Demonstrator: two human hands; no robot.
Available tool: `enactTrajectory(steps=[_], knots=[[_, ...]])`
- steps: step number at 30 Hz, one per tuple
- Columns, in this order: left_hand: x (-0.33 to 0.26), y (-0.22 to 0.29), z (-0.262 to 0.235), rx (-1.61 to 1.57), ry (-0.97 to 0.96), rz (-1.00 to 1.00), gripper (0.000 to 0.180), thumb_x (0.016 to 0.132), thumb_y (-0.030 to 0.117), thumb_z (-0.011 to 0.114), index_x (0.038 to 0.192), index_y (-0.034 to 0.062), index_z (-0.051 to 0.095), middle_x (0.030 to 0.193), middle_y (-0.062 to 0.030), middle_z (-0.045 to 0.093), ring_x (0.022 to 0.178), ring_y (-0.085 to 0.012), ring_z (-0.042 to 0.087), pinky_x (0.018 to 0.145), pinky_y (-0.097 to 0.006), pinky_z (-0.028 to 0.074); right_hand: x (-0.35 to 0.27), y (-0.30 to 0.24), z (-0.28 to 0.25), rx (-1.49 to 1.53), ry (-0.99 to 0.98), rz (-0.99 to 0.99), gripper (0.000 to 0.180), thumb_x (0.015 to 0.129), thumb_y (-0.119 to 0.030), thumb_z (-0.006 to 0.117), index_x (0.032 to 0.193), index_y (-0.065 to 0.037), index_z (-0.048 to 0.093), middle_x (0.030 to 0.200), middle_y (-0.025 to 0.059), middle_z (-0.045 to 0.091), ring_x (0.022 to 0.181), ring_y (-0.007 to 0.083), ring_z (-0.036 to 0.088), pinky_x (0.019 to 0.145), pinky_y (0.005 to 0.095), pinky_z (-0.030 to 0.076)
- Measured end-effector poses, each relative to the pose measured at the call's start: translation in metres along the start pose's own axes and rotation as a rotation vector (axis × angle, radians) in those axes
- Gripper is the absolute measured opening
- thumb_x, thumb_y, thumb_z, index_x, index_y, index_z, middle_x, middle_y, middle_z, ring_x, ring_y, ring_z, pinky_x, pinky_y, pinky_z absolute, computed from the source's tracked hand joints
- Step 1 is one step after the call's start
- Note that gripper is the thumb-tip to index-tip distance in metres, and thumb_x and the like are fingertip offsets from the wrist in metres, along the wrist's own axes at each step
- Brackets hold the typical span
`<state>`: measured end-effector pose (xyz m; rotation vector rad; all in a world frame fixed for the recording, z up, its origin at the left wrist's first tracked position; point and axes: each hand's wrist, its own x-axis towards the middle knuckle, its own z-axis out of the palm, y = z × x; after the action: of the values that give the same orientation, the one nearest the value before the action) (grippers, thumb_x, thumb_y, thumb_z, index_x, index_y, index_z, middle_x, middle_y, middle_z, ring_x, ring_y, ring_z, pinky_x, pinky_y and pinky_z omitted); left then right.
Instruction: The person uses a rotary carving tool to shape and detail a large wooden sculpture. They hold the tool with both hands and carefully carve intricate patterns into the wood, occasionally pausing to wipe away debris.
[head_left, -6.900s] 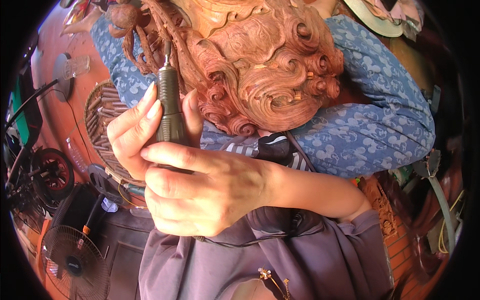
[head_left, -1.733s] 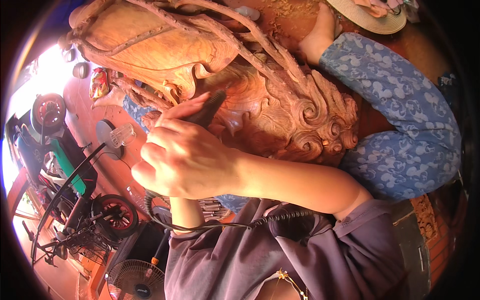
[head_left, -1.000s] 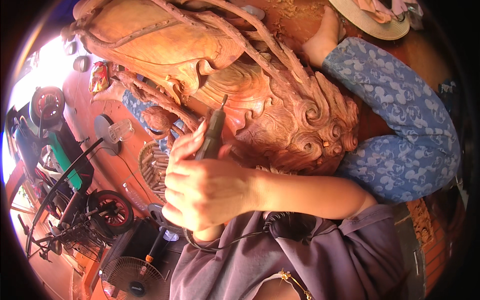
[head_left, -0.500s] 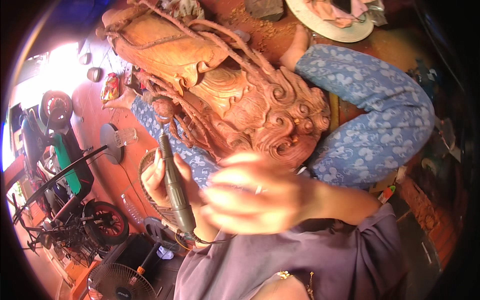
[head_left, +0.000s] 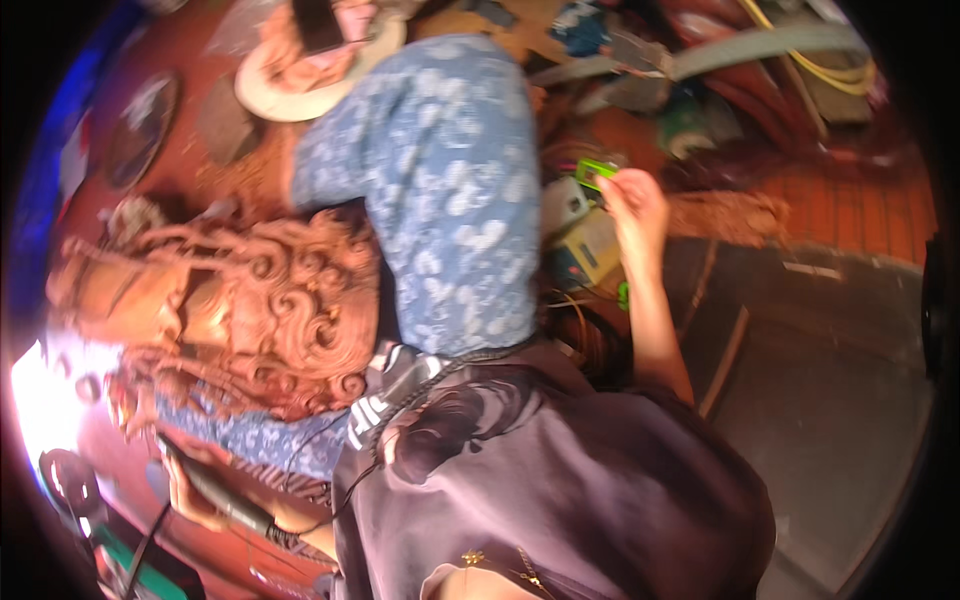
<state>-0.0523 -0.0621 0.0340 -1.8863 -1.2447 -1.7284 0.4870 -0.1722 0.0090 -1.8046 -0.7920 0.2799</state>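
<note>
A dark pen-shaped rotary carving tool (head_left: 225, 500) with a cord at its rear end rests in my left hand (head_left: 190, 497), fingers closed around it. My left hand is at the lower left, below a brown wood carving (head_left: 305, 290) of curls and twisting strands. The carving lies between my legs, with smoother orange wood on its left part. My right hand (head_left: 640, 205) reaches out to the right, pinching a small bright green rectangular piece (head_left: 594, 173). What that piece is, the blur does not show.
Beside the right hand stand a yellowish box-shaped device (head_left: 590, 250) and a white one (head_left: 565, 207). A pale round tray (head_left: 268, 95) holds pink cloth and a dark phone-like slab. A grey board (head_left: 820, 370) covers the right floor; a green-and-black vehicle (head_left: 150, 575) is lower left.
The view has swung right. My right hand has gone from beside the tool over my lap out to the right, and now grips the green piece. The left hand still holds the carving tool.
</note>
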Motion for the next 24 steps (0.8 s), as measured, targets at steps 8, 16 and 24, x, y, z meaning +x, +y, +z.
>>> enactTrajectory(steps=[8, 16, 24], knots=[[0.008, 0.07, 0.032, 0.273, -0.188, -0.138, 0.025, 0.063, -0.006, 0.08, 0.086, 0.0032, 0.072, 0.083, -0.0107, 0.069, 0.078, -0.0223, 0.067, 0.071, -0.032, 0.056, -0.065, -0.154, 0.136, 0.127, -0.725, -0.886, 0.043, 0.069, 0.005, 0.076, 0.109, -0.007, 0.067, 0.106, 0.0126, 0.064, 0.089, 0.0287, 0.063, 0.079, 0.0378, 0.053], [-0.004, 0.074, 0.041, 0.052, -0.339, -0.2, 0.031, 0.059, 0.005, 0.075, 0.09, -0.0012, 0.074, 0.09, -0.0152, 0.069, 0.06, -0.0193, 0.06, 0.052, -0.028, 0.05, -0.132, -0.161, 0.232, 0.43, -1.193, -0.969, 0.044, 0.074, -0.013, 0.076, 0.117, -0.017, 0.068, 0.124, 0.011, 0.055, 0.107, 0.0294, 0.057, 0.091, 0.0412, 0.051], [-0.027, 0.043, 0.036, 0.09, -0.314, -0.226, 0.025, 0.06, 0.001, 0.082, 0.083, 0.0043, 0.075, 0.083, -0.0093, 0.068, 0.058, -0.0162, 0.058, 0.048, -0.026, 0.047, -0.042, -0.128, 0.153, 0.087, -0.45, -0.642, 0.016, 0.085, -0.005, 0.068, 0.096, -0.005, 0.056, 0.085, 0.0042, 0.053, 0.072, 0.0171, 0.051, 0.066, 0.028, 0.044]])
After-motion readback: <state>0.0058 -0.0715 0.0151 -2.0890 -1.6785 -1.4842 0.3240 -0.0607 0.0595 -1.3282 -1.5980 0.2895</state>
